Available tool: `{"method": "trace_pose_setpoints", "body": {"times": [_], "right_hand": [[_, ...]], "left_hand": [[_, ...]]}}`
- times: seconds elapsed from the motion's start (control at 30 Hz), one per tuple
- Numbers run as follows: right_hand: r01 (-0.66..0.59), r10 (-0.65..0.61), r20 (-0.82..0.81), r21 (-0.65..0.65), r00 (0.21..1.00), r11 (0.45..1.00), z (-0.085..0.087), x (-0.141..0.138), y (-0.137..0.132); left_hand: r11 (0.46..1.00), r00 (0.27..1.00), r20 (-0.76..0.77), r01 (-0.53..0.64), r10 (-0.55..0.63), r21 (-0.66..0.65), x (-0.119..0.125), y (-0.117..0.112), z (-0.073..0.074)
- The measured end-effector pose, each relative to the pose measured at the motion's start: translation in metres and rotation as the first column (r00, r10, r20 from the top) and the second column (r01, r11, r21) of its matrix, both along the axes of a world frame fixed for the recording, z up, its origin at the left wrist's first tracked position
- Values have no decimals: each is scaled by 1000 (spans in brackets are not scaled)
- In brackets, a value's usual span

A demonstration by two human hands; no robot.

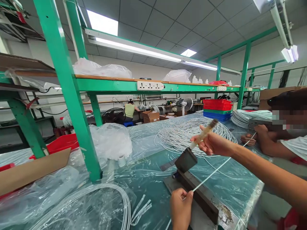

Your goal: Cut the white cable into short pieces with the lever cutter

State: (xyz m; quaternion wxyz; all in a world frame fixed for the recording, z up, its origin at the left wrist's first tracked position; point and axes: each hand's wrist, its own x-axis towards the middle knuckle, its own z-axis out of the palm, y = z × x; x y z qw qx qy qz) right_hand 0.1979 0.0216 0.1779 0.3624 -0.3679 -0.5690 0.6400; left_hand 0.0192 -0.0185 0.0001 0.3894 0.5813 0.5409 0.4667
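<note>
My left hand point(181, 204), low in the middle, pinches a thin white cable point(211, 174) between thumb and fingers. The cable slants up to the right, passing under my right forearm toward a co-worker's hands. My right hand point(212, 142) is wrapped round the raised handle point(202, 135) of a bench-top lever tool. This handle is pale with a dark tip and rises from a dark metal block point(186, 160). Below the block, a spring point(176, 175) and a long rusty steel bar point(201, 201) sit on the tool's base.
Behind the tool lies a large pile of white cable point(189, 132). Coiled cable point(127, 204) and short cut pieces point(142, 210) lie at front left. A green post point(76, 105) stands left. A co-worker point(273, 137) sits at right, near stacked trays point(217, 110).
</note>
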Motion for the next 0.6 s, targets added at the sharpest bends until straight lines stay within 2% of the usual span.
{"method": "trace_pose_setpoints", "body": {"times": [0.1, 0.23, 0.43, 0.6], "right_hand": [[16, -16, -8, -59, 1000, 998, -18, 18, -40], [82, -79, 31, -152, 996, 985, -37, 31, -76], [115, -111, 33, -202, 993, 973, -58, 41, -110], [326, -313, 92, -284, 945, 902, -73, 32, -125]], "left_hand": [[999, 999, 49, 16, -14, -38, 1, 0, 0], [998, 995, 92, 40, -36, -40, 2, 0, 1], [995, 986, 157, 70, -58, -72, 2, -1, 7], [994, 979, 196, 73, -56, -76, 2, -1, 10]]}}
